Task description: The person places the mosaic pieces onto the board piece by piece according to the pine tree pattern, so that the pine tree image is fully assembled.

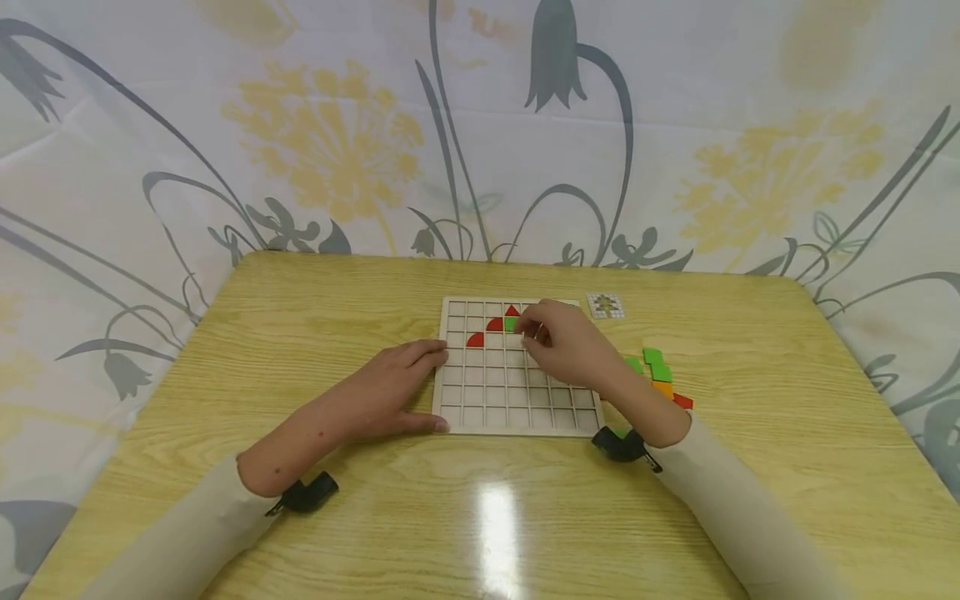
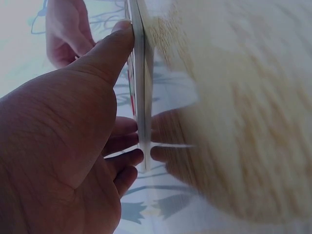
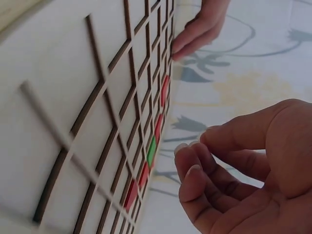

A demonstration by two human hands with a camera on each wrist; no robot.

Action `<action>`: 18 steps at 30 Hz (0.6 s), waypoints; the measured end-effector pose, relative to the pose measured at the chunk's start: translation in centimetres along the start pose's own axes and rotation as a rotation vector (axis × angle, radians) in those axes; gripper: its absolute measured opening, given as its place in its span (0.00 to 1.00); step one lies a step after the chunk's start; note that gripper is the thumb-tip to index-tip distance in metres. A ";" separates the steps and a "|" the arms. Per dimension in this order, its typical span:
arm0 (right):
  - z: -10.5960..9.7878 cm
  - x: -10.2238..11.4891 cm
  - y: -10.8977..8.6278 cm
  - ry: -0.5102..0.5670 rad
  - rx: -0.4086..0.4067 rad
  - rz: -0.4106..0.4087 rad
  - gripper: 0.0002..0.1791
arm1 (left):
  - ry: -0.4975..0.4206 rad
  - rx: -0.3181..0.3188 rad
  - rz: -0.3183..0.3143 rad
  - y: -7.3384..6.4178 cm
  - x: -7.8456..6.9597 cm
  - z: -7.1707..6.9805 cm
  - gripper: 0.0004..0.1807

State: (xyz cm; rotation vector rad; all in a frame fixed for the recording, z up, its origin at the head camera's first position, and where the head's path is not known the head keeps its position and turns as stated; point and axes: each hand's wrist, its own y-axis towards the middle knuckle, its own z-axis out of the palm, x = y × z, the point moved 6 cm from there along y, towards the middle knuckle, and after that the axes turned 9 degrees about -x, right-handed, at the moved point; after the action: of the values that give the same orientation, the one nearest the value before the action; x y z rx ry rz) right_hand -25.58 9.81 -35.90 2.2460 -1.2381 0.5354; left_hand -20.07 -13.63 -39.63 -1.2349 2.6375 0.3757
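A square wooden grid board (image 1: 517,432) lies on the table. In its upper cells sit a red triangle (image 1: 512,311), a green square (image 1: 512,323) and red rounded pieces (image 1: 476,340). My left hand (image 1: 390,387) rests along the board's left edge, its thumb at the near corner and its fingertips farther up. Over the upper middle of the board is my right hand (image 1: 566,342), fingers loosely bent beside the green square. No piece shows between its fingertips (image 3: 194,173) in the right wrist view. Part of the grid is hidden under this hand.
Right of the board lie loose green pieces (image 1: 660,372), an orange piece (image 1: 663,389) and a red piece (image 1: 682,402), partly behind the right forearm. A small pattern card (image 1: 604,306) sits beyond the board's far right corner. A floral curtain (image 1: 480,133) hangs behind the table.
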 end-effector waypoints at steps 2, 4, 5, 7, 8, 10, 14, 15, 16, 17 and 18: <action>-0.7 -0.4 -0.7 -0.016 -0.010 0.004 0.09 | 0.002 0.003 -0.001 0.0 0.0 0.0 0.56; -1.4 -0.9 -1.4 -0.033 -0.024 0.000 0.09 | 0.004 0.003 -0.002 0.0 0.0 0.0 0.56; -1.9 -1.1 -1.8 -0.043 -0.032 0.000 0.09 | 0.005 0.002 -0.002 0.0 0.1 0.1 0.56; -2.8 -1.7 -2.6 -0.058 -0.043 0.009 0.09 | 0.006 0.001 0.000 0.0 0.1 0.1 0.56; -3.2 -2.1 -3.1 -0.063 -0.051 0.017 0.09 | 0.007 0.001 0.001 0.0 0.1 0.1 0.56; -4.2 -2.9 -4.0 -0.063 -0.060 0.039 0.10 | 0.010 -0.001 0.005 0.0 0.0 0.1 0.56; -5.8 -4.6 -5.6 -0.084 -0.075 0.085 0.11 | 0.018 -0.001 0.009 0.0 0.0 0.1 0.56; -6.1 -4.9 -6.0 -0.090 -0.080 0.090 0.11 | 0.018 -0.001 0.009 0.0 0.0 0.0 0.56; -6.5 -5.2 -6.3 -0.097 -0.084 0.094 0.11 | 0.019 0.000 0.008 0.0 -0.1 0.0 0.56; -6.8 -5.6 -6.6 -0.109 -0.088 0.103 0.11 | 0.020 0.000 0.010 0.0 -0.1 0.0 0.56; -7.0 -6.0 -6.9 -0.117 -0.092 0.109 0.11 | 0.021 -0.002 0.010 0.0 -0.1 0.0 0.55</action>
State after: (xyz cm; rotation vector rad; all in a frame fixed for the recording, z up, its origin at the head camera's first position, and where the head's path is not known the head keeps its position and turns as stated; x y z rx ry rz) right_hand -23.29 21.13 -35.45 2.1693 -1.4210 0.3829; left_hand -20.01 -13.58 -39.63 -1.2324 2.6625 0.3688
